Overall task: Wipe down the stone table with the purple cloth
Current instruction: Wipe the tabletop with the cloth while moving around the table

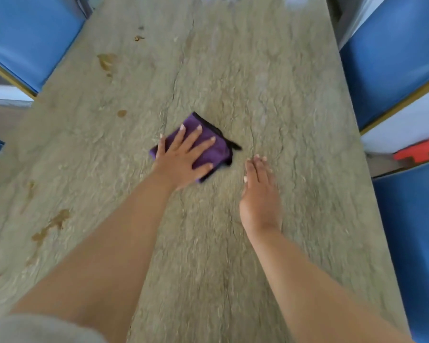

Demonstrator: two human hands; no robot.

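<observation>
Both forearms reach out over the stone table (270, 95). Mid-table, the left hand (183, 157) presses flat, fingers spread, on the folded purple cloth (216, 149); the right hand (259, 191) hovers just beside it, fingers straight and together, empty. Soft, light cloth probably bunches, so a broad palm works best. Brown stains (52, 226) remain left.

The purple cloth (209, 147) has a black edge; the stone table (270, 95) is grey-beige, veined with dark cracks (brown stains (52, 225) mark its left side); the chairs (391, 58) are blue
</observation>
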